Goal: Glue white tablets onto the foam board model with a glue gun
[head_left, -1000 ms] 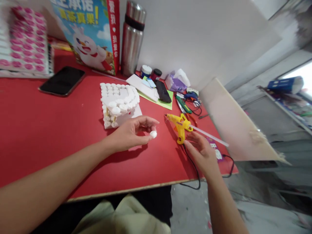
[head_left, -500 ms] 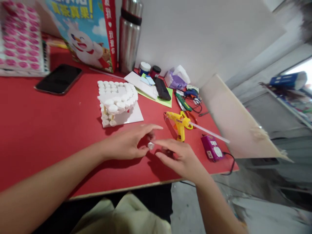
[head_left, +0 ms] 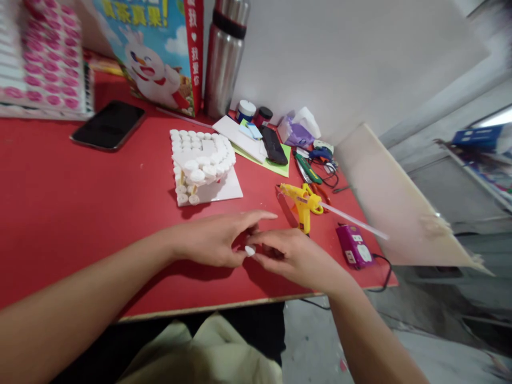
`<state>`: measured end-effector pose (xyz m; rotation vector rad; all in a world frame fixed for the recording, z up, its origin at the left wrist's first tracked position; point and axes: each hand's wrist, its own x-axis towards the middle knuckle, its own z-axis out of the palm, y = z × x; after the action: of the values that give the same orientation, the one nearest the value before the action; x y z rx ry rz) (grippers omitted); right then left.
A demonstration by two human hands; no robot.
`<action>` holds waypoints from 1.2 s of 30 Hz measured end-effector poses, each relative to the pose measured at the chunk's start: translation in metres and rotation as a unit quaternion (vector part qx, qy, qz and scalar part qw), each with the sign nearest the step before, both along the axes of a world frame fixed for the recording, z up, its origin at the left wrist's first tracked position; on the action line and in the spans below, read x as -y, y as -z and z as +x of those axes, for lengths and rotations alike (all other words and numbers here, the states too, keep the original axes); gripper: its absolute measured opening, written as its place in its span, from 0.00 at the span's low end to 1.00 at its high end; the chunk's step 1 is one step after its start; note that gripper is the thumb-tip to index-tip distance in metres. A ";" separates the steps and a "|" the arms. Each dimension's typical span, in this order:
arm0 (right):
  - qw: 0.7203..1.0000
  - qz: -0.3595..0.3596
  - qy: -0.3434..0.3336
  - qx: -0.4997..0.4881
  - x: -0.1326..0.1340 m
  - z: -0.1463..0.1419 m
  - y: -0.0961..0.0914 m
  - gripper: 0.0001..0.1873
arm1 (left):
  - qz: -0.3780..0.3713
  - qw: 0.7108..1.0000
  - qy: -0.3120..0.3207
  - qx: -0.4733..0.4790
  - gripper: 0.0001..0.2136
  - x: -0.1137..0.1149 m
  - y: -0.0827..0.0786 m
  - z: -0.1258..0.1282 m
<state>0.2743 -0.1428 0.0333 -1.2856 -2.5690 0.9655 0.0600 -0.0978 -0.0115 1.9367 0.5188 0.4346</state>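
Observation:
Between my two hands is a small white piece (head_left: 250,250), perhaps paper or clay; its exact kind is too small to tell. My left hand (head_left: 220,240) pinches it with the thumb, while its index finger stretches out to the right. The fingertips of my right hand (head_left: 290,253) close on the piece from the other side. Just beyond my left hand stands a white model (head_left: 204,160) built of many small round discs on a white board (head_left: 230,186). To the right of it lies a yellow glue gun (head_left: 302,202) with a long clear glue stick (head_left: 354,221).
Scissors (head_left: 316,205), a green-handled cutter (head_left: 308,168) and a purple power adapter (head_left: 354,248) lie to the right. A phone (head_left: 108,125), a printed box (head_left: 154,58), a steel flask (head_left: 224,64) and tissues (head_left: 300,128) stand or lie behind. The red table's front edge (head_left: 216,305) is near me.
My right hand's fingers have come in to the white piece, which has turned between the hands. The whole view has shifted slightly, so the table things appear further right.

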 end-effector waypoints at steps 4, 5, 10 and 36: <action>0.998 -0.030 0.037 -0.035 -0.003 0.000 -0.003 0.07 | 0.019 1.000 -0.011 0.001 0.36 -0.001 -0.006 -0.002; 0.996 -0.040 0.053 -0.060 -0.004 0.002 -0.002 0.07 | 0.036 0.999 -0.018 -0.003 0.36 -0.001 -0.009 -0.004; 0.953 -0.063 0.206 -0.213 -0.018 0.007 0.009 0.08 | 0.178 0.973 -0.119 -0.087 0.29 0.010 -0.022 -0.032; 0.949 0.182 0.242 -0.082 -0.078 -0.107 0.074 0.06 | -0.082 0.742 -0.625 0.226 0.07 -0.023 0.023 -0.065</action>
<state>0.1672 -0.0648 -0.0405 -1.5335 -2.0257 0.4538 -0.0051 -0.0744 -0.0349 0.9684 1.4322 1.5869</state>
